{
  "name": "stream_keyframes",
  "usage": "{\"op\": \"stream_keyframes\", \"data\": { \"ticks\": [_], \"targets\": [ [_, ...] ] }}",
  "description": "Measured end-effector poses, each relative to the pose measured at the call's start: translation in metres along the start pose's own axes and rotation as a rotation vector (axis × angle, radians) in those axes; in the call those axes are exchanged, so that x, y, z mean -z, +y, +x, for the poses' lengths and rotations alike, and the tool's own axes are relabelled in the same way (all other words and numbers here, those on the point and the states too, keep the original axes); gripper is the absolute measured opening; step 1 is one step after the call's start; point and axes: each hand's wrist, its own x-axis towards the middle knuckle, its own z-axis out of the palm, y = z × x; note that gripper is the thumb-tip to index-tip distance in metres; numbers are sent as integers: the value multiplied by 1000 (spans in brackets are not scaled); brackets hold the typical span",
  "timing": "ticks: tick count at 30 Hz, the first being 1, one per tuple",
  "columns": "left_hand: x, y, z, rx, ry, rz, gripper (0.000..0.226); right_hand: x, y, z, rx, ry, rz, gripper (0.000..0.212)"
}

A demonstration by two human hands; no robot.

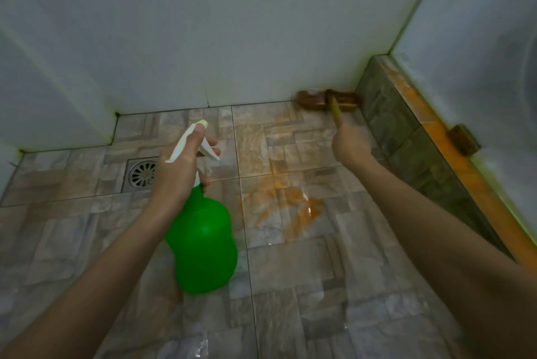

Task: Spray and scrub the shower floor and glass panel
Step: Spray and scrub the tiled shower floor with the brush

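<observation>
My left hand [181, 168] grips the neck of a green spray bottle [203, 245] with a white trigger head, held above the tiled shower floor [290, 271]. My right hand [350, 142] holds the handle of a brown scrub brush [312, 100], whose head lies on the floor in the far right corner against the white wall. Orange-brown stains [287, 198] and wet patches spread over the tiles between the two hands. The glass panel [479, 38] rises at the right above a low tiled curb.
A round metal drain [142, 174] sits in the floor behind my left hand. The tiled curb [406, 137] with an orange-stained top runs along the right side. A brown hinge bracket [463, 139] is fixed at the glass base. White walls close the back and left.
</observation>
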Motion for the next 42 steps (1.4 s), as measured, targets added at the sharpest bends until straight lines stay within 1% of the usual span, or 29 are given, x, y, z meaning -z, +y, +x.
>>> {"op": "stream_keyframes", "data": {
  "ticks": [1,2,5,6,7,10,11,13,14,15,18,19,22,23,25,26,28,29,32,33,34,36,37,38,40,41,42],
  "targets": [
    [3,-1,0,-1,3,-8,43,3,-8,-5,-23,5,3,48],
    [5,-2,1,2,6,-16,42,3,-20,-11,0,6,23,51],
    [7,-4,2,22,8,-6,38,-7,-62,-33,156,-84,22,39],
    [6,-3,1,33,-5,10,37,-12,-73,-34,193,-105,1,39],
    [5,-2,0,42,-16,27,36,-12,-84,-34,223,-115,-31,43],
    [3,-1,-4,62,-10,33,38,13,-95,-37,292,-167,-144,63],
    [4,0,-4,49,-10,17,39,24,-97,-38,298,-201,-203,59],
    [7,0,-2,32,-2,-7,40,46,-100,-51,278,-277,-325,35],
    [9,-1,-1,29,6,-15,38,50,-103,-55,301,-268,-340,31],
    [11,-1,-1,31,16,-20,36,48,-105,-55,331,-253,-331,34],
    [16,-4,-4,32,37,-10,37,36,-107,-36,401,-208,-211,70],
    [18,-5,-5,34,38,0,38,36,-110,-33,407,-213,-210,69],
    [25,-6,-5,74,42,3,37,46,-116,-57,347,-296,-320,29],
    [28,-6,-4,83,46,-8,36,48,-117,-73,343,-314,-361,26],
    [32,-6,0,83,55,-10,36,47,-122,-90,405,-277,-345,36],
    [32,-6,0,83,56,2,38,42,-122,-83,453,-252,-323,44],
    [32,-7,-3,73,50,16,39,39,-127,-59,469,-218,-271,63],
    [33,-7,-4,66,46,24,39,42,-132,-50,461,-212,-290,64],
    [33,-7,-7,69,31,50,39,58,-133,-66,395,-279,-431,37],
    [32,-6,-8,71,31,44,39,59,-127,-85,400,-308,-490,36],
    [32,-5,-9,72,34,41,39,57,-119,-108,419,-328,-509,39],
    [29,-6,-9,72,35,33,37,50,-105,-126,400,-304,-397,45],
    [26,-7,-10,77,30,33,35,46,-101,-118,384,-277,-351,48],
    [24,-8,-11,83,17,38,33,40,-99,-98,378,-262,-299,57],
    [20,-9,-14,87,-4,32,31,38,-98,-58,370,-214,-273,78],
    [20,-9,-15,88,-6,25,32,42,-100,-44,379,-208,-286,78],
    [19,-10,-15,87,-9,22,32,52,-101,-38,373,-205,-304,67]
  ]
}}
